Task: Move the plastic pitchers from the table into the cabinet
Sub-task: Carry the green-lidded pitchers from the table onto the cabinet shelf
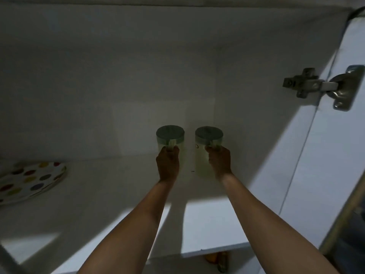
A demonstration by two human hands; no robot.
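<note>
**Two pitchers at the back of the cabinet shelf, one in each hand**

Both arms reach deep into the white cabinet (138, 76). The left hand (167, 165) has its fingers wrapped round the handle of the left pitcher (170, 136); the right hand (219, 162) grips the handle of the right pitcher (204, 153) likewise. The pitchers are upright, side by side with a narrow gap between them, near the back wall. Each has a pale translucent body and a grey-green lid. In the dim light they appear to rest on the shelf (118, 194), though contact cannot be confirmed. A spotted plate (29, 180) lies on the same shelf, well apart to the left. The door (316, 155) stands open on the right, its metal hinge (324, 87) exposed.
</note>
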